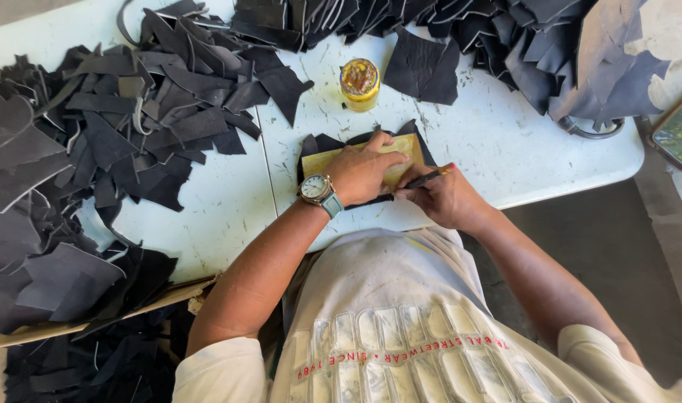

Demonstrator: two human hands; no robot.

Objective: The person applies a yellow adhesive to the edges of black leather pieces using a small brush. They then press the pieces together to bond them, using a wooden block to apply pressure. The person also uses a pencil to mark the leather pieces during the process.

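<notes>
Near the front edge of the scratched white table (505,142), the left hand (363,170) presses with flat, spread fingers one tan cardboard template (322,159) onto a dark matte leather piece (318,142). The right hand (445,198) pinches one thin pen (429,177). One yellow jar (359,84) stands behind; ragged dark leather scraps (132,112) are piled left.

I am looking down at a person wearing a pale, off-white T-shirt (400,313), short-sleeved, so both forearms are showing bare. The shirt is carrying a row of faded, blocky grey letter shapes across the chest, with a thin line of small red lettering running above them. It is looking worn and slightly smudged near the belly. On the left wrist a watch (315,188) is sitting: round metal case, light dial, teal strap. I am seeing no gloves and no rings.
</notes>
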